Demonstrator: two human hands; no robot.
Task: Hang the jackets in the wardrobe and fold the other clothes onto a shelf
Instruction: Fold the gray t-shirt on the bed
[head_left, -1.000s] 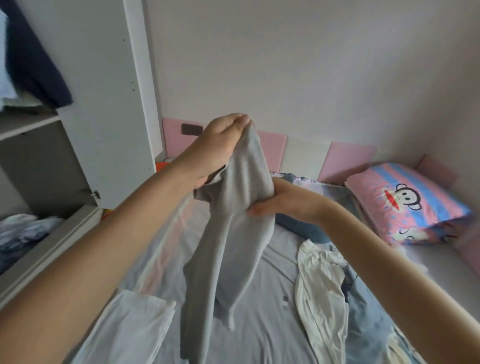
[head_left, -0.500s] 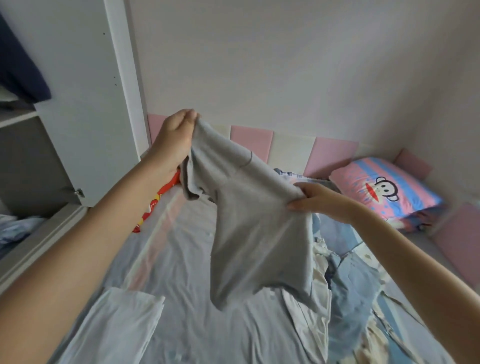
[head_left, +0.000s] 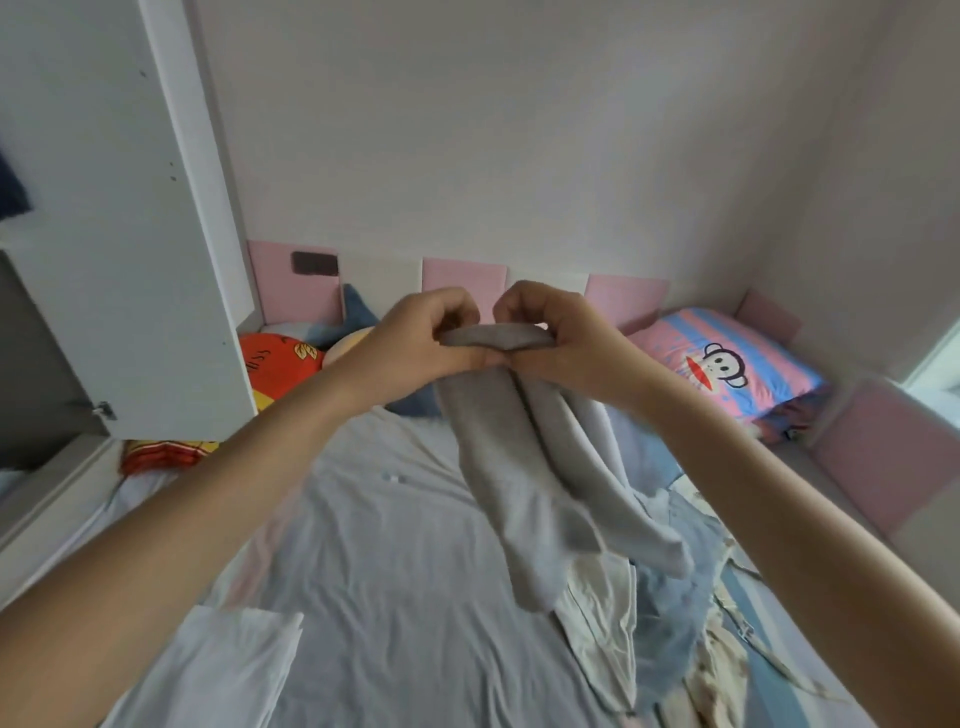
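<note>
Now drawn together: left hand and right hand, both pinching a soft grey knit garment. Doubled above the pale-blue bed, likely for folding.

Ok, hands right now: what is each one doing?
Left hand: pinching the grey garment at its top edge.
Right hand: pinching the same edge.

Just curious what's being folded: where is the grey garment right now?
Centre of the head view: the grey garment hangs over the bed, its top edge pinched by the left hand and right hand, left of the monkey pillow.
</note>
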